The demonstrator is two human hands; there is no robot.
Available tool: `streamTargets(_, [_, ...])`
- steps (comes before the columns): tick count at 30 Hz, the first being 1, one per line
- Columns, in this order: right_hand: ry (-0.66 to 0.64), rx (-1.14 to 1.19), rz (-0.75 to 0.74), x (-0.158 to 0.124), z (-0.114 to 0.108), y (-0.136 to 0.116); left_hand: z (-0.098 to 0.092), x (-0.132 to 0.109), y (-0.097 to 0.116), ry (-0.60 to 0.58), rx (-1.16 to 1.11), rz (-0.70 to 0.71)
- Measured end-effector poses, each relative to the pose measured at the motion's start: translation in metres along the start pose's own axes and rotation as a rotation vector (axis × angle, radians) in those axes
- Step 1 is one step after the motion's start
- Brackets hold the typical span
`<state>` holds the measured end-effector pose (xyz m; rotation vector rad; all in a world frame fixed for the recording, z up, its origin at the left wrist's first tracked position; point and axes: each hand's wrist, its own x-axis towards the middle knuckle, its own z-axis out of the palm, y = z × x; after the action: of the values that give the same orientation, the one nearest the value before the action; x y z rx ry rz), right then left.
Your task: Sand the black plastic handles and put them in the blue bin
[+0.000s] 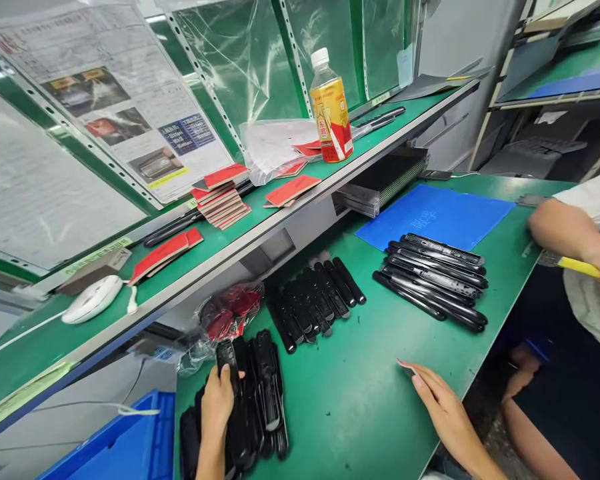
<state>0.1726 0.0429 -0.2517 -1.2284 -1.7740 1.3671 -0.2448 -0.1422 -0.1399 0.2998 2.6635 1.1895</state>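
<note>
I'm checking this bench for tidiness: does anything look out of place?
The drink bottle looks out of place, standing beside red pads on the work shelf. Dark specks also litter the green tabletop.

Bright light throws glare across the plastic sleeves (240, 60).

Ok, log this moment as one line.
left hand: gripping black part beside other black parts | right hand: pinching small flat piece over green bench | bottle: upright on shelf

Single head-worn view, facing forward and down over the green tabletop (360, 387). Left hand (218, 399) and right hand (444, 408) appear at close range.
</note>
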Motion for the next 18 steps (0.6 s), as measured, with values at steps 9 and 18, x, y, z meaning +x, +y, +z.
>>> streamTargets(9, [-0.006, 0.271, 0.068, -0.007, -0.01, -0.017, 0.05, -0.013, 0.029, 0.151, 0.337, 0.18])
streamTargets(18, [0.164, 0.384, 0.161, -0.007, -0.023, -0.03, 0.261, -0.14, 0.178, -0.724, -0.275, 0.401])
